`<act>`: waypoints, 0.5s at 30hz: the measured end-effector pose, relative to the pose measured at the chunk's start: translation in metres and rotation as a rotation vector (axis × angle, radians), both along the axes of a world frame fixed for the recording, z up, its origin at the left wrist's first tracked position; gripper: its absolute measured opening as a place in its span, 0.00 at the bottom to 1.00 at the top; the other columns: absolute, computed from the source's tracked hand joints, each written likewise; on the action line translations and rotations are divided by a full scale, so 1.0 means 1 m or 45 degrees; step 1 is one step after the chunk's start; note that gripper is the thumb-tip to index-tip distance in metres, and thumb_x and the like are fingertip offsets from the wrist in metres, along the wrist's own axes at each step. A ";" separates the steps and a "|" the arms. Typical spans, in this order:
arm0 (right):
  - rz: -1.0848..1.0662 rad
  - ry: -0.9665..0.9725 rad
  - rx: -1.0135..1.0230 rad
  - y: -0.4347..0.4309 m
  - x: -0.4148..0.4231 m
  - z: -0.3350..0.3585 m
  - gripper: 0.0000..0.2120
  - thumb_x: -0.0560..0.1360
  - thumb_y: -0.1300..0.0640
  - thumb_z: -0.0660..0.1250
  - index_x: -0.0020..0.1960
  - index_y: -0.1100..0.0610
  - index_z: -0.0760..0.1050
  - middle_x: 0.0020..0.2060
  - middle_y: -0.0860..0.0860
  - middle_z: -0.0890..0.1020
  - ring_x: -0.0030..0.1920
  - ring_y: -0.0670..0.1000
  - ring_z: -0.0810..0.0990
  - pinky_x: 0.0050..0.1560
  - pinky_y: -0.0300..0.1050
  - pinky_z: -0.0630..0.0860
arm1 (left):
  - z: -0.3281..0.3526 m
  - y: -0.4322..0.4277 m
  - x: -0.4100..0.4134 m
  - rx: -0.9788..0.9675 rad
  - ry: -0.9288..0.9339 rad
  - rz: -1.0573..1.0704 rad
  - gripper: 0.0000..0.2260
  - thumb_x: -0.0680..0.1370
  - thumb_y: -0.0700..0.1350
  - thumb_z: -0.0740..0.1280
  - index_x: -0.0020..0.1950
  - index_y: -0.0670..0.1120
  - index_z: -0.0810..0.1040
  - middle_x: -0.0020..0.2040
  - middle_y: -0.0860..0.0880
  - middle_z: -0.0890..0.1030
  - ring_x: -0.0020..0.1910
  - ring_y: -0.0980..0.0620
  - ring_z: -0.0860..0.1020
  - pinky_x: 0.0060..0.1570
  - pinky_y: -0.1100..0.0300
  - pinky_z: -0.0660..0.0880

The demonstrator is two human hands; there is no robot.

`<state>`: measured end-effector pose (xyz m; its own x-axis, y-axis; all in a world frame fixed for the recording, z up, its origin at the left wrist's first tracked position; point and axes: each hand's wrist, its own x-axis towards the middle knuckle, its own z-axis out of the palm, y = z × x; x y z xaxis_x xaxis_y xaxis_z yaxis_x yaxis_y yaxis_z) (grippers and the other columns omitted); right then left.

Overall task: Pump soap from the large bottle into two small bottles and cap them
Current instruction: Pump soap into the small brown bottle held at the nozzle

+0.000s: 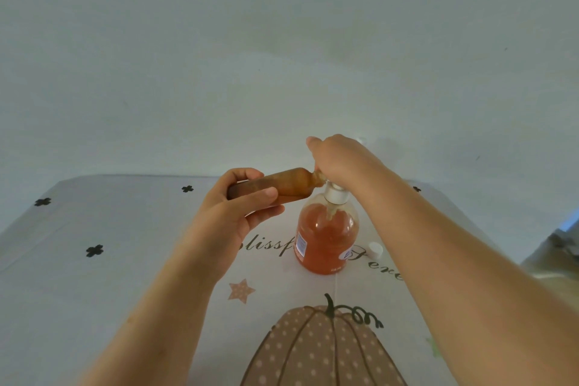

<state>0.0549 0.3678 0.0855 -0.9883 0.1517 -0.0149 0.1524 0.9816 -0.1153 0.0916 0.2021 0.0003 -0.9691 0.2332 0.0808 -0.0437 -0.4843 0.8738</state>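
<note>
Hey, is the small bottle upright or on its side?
On its side: the left hand holds the small bottle roughly level, its neck pointing at the pump under the right hand.

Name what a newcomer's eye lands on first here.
The large bottle of orange soap stands at centre, the right hand closed over its pump. The left hand holds a small bottle sideways, mouth at the pump. A pumpkin print lies nearest the camera.

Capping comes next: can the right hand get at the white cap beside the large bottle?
Probably yes: the white cap lies uncovered right of the large bottle; the right hand need only leave the pump.
</note>
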 end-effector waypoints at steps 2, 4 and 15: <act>0.005 -0.016 0.029 -0.001 0.000 0.000 0.24 0.73 0.67 0.58 0.69 0.57 0.63 0.52 0.54 0.76 0.43 0.54 0.74 0.50 0.51 0.77 | 0.000 0.000 0.000 0.008 0.003 0.000 0.16 0.66 0.37 0.73 0.52 0.42 0.76 0.55 0.37 0.80 0.52 0.39 0.84 0.50 0.54 0.82; 0.003 -0.004 0.012 -0.002 0.001 0.001 0.25 0.73 0.68 0.58 0.69 0.57 0.63 0.53 0.54 0.76 0.44 0.54 0.74 0.49 0.51 0.77 | 0.000 0.000 0.000 0.018 0.004 -0.003 0.16 0.66 0.37 0.73 0.52 0.41 0.76 0.55 0.37 0.80 0.50 0.41 0.84 0.50 0.55 0.82; -0.230 0.098 -0.428 -0.002 0.010 0.015 0.21 0.81 0.51 0.49 0.51 0.59 0.78 0.36 0.55 0.77 0.33 0.54 0.75 0.48 0.48 0.74 | 0.006 0.000 0.007 0.074 0.050 -0.009 0.16 0.67 0.37 0.73 0.53 0.40 0.75 0.53 0.37 0.81 0.50 0.41 0.84 0.50 0.54 0.81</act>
<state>0.0646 0.3661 0.1008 -0.9462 0.3229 -0.0202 0.2979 0.8451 -0.4439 0.0986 0.2022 0.0061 -0.9633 0.2334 0.1326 -0.0130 -0.5340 0.8454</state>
